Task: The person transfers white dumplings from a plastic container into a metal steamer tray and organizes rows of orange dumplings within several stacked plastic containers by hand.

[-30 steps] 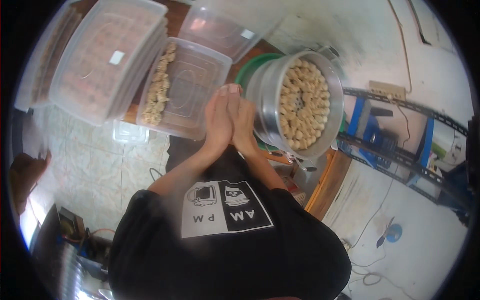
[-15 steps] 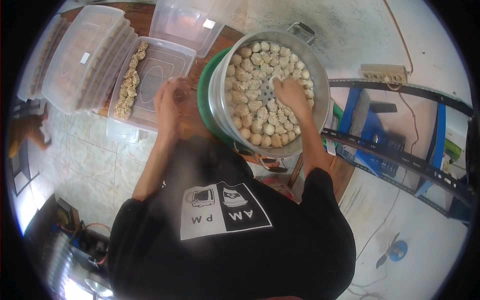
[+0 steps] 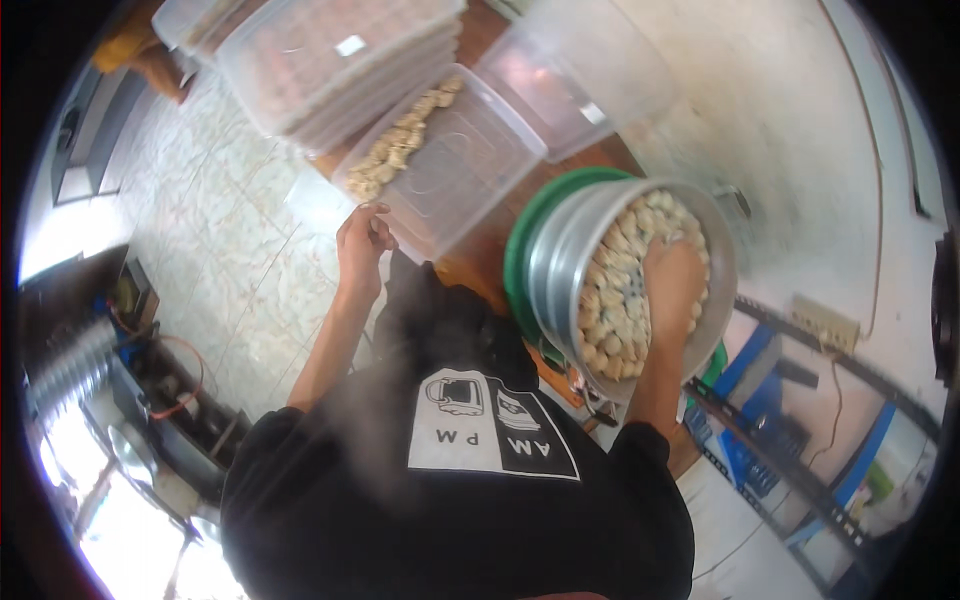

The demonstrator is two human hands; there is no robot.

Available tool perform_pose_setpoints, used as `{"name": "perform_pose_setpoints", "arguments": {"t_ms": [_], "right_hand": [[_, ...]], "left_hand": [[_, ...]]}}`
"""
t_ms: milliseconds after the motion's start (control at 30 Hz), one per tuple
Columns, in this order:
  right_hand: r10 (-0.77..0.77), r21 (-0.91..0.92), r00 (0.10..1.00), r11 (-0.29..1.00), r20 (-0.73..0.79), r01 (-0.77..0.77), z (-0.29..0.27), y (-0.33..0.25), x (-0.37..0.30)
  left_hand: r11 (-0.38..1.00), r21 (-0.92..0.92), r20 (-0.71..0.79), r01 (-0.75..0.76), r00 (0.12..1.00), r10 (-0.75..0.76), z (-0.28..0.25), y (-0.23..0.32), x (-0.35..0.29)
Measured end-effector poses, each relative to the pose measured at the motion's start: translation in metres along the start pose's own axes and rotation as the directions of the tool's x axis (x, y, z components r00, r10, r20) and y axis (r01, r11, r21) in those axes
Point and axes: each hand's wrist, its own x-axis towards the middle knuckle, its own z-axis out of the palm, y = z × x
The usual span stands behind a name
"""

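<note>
My right hand [image 3: 672, 280] reaches into a round metal steamer pot [image 3: 722, 310], its closed fingers down on a dumpling among the others. Pale wrapped dumplings [image 3: 607, 312] ring the perforated base, part of which shows beside the hand. The fingertips are partly hidden. My left hand [image 3: 364, 245] hovers at the near edge of a clear plastic container [image 3: 480, 165], fingers loosely curled and apart, with nothing visible in them. Inside that container, a row of dumplings [image 3: 400, 145] lies along the left side.
Stacked lidded containers [image 3: 330, 60] stand left of the open one. A clear lid [image 3: 570, 75] lies beyond it on the wooden table [image 3: 490, 245]. A green basin [image 3: 530, 220] sits under the steamer. To the right are a metal-framed rack [image 3: 790, 465] and a power strip [image 3: 825, 322].
The view has turned, so the table and pot appear shifted right. My left hand has moved to the container's near left edge. My right hand stays inside the steamer.
</note>
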Motion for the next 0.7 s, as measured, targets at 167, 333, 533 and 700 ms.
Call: {"name": "perform_pose_setpoints", "arguments": {"t_ms": [167,333,533,700], "right_hand": [[-0.432,0.655,0.894,0.643,-0.115,0.395,-0.031,-0.197,0.01],[-0.599,0.419,0.792,0.693,-0.119,0.587,0.138,-0.355,0.063],[-0.578,0.341,0.813,0.78,0.073,0.524,0.172,-0.397,0.06],[-0.618,0.45,0.774,0.736,0.14,0.506,0.144,-0.401,0.077]], "left_hand": [[0.998,-0.059,-0.101,0.004,0.995,-0.01,-0.022,0.023,0.056],[0.993,-0.117,0.023,0.025,0.999,-0.022,-0.014,0.051,0.086],[0.988,-0.147,-0.114,0.046,0.991,-0.063,-0.094,0.068,0.097],[0.984,-0.118,-0.157,0.134,0.976,-0.152,-0.12,0.066,0.11]]}}
